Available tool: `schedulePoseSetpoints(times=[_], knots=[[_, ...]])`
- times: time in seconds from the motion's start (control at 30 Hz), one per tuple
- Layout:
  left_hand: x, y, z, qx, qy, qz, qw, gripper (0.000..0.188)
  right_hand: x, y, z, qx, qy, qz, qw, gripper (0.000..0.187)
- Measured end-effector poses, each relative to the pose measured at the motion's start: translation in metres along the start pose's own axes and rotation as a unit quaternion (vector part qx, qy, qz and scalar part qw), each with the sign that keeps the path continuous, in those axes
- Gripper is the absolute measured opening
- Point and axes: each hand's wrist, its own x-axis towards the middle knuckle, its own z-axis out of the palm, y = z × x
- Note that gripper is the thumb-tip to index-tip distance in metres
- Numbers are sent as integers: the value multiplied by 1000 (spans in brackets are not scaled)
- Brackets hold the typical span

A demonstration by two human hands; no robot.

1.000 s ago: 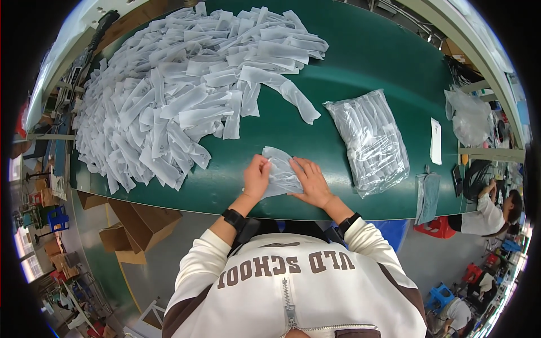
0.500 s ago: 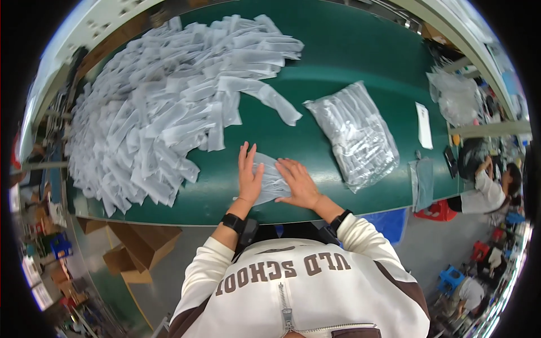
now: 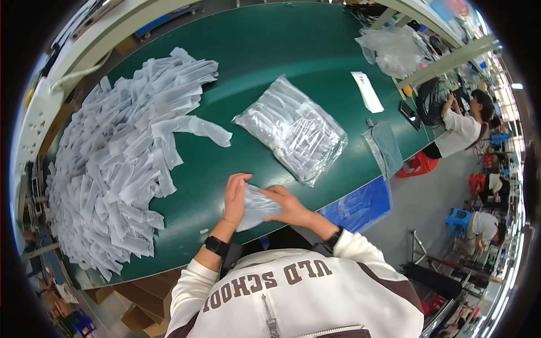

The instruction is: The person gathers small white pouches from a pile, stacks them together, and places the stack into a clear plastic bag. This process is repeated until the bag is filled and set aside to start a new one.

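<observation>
Near the front edge of the green table [image 3: 253,34], a bundle of pale grey, translucent strips [image 3: 256,208] is held between my two hands. My left hand [image 3: 234,198] closes on its left side with fingers bent over. On the right side, my right hand [image 3: 288,206] grips it, thumb toward me. What lies under the fingers is hidden. A big heap of similar strips [image 3: 112,163] covers the table's left side, and one strip [image 3: 200,127] sticks out of it. Beyond my hands lies a clear plastic bag [image 3: 301,132] packed with such strips.
Toward the right lie a white paper strip [image 3: 367,92], a grey-green pouch [image 3: 385,147], a dark phone [image 3: 409,114] and crumpled clear plastic [image 3: 391,52]. A blue bin [image 3: 358,205] stands below the front edge; cardboard boxes [image 3: 138,301] are at lower left. Another person [image 3: 456,132] sits at right.
My hands have gone from lying spread over the strips to gripping them from both sides, and the bundle is more gathered. The whole view has turned toward the right.
</observation>
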Motion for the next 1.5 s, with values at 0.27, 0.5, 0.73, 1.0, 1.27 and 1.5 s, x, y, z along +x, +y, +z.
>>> schedulePoseSetpoints(times=[0.27,0.5,0.73,1.0,1.27,1.5], knots=[[28,55,143,293,-92,319,897,32,-159,15,-108,372,258,297,841,78],[58,5,155,377,-141,272,874,22,-157,41,-116,412,304,259,819,78],[44,53,144,94,-46,118,988,5,-77,48,-133,338,148,164,915,80],[43,96,131,207,-49,289,934,4,-1,36,-113,-50,185,168,967,66],[29,84,124,273,-144,336,890,10,59,32,-54,-320,141,196,916,70],[33,71,114,268,-143,265,915,7,59,59,-50,-318,246,15,915,66]])
